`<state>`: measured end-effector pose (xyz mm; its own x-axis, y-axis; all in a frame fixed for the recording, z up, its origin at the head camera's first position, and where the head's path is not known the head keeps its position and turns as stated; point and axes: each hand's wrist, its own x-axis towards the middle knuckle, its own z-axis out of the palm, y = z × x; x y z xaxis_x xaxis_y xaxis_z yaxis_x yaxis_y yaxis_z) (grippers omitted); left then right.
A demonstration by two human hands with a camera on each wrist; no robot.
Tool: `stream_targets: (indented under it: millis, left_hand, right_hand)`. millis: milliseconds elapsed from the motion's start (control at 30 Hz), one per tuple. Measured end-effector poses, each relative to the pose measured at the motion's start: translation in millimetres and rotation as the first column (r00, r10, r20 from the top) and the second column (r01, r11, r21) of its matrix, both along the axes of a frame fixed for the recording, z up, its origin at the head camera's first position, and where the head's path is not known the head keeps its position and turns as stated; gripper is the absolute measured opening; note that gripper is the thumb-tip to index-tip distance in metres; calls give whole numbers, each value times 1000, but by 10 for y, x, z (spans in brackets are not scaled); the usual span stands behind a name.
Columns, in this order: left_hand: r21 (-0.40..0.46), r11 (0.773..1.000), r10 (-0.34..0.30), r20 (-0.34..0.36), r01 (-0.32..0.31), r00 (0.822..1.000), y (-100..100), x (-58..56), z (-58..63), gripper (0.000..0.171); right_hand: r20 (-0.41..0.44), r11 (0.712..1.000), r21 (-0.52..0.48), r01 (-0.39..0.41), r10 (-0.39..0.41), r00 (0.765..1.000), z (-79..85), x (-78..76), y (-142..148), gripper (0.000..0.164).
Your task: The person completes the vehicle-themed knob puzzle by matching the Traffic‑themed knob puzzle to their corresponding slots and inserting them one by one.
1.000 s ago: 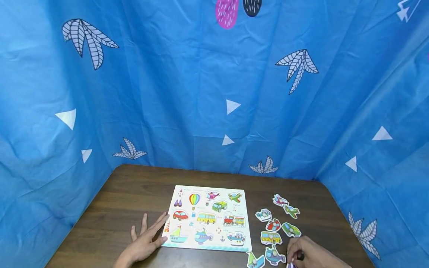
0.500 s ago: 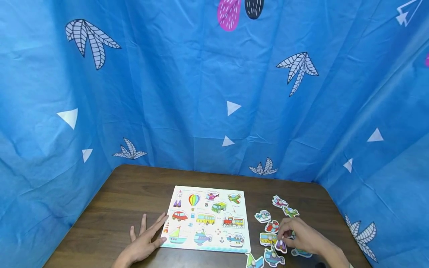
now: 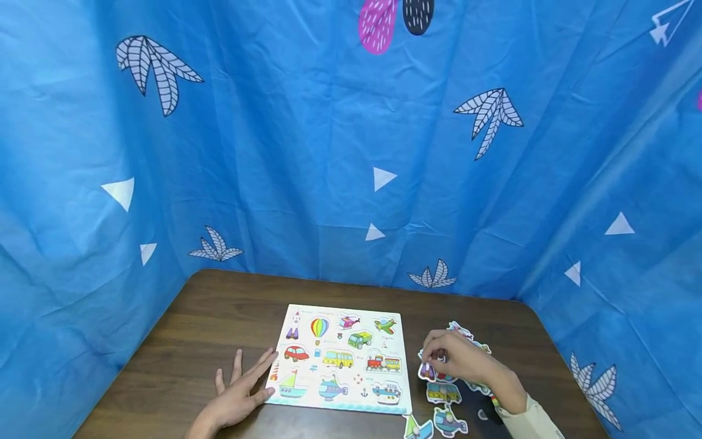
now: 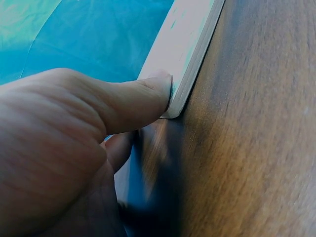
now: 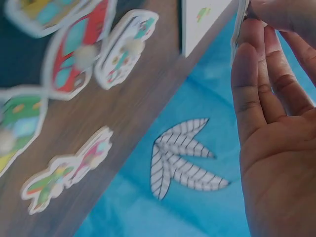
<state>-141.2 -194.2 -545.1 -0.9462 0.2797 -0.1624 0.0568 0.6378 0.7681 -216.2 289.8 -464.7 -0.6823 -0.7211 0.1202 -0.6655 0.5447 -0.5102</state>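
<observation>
My right hand point(image 3: 463, 356) pinches a rocket puzzle piece point(image 3: 426, 372) with purple fins, just right of the white puzzle board point(image 3: 342, 399). In the right wrist view the held piece point(image 5: 239, 29) shows only as a thin edge at the thumb and fingertips. Fingers spread, my left hand point(image 3: 236, 396) lies at the board's left edge. Its thumb rests on a corner of the board point(image 4: 185, 54) in the left wrist view. Vehicle pictures cover the board, among them a rocket, a balloon, a bus and a train.
Beside the board lie loose knobbed pieces: a bus point(image 3: 443, 393), an airship point(image 3: 450, 422), a sailboat point(image 3: 418, 428), a red car point(image 5: 79, 49), a ship point(image 5: 129, 47), a green truck point(image 5: 19, 121), a plane point(image 5: 47, 185) and a helicopter point(image 5: 93, 157). A blue curtain point(image 3: 285, 152) surrounds the table.
My right hand has lifted the rocket piece from the front right and carried it left and away from me, over the loose pieces towards the board. The left hand stays put.
</observation>
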Motion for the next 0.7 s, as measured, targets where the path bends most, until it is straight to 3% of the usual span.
stream_targets:
  millis: [300,700]
  left_hand:
    - [13,1000,-2,9,2,1000,9,-19,-44,72]
    - [-5,1000,-6,-7,6,1000,-11,-43,-81,74]
  right_hand:
    - [44,998,69,11,-14,999,-45,-195,-351,15]
    - [-17,992,120,-33,35,999,-157,-436,-879,10]
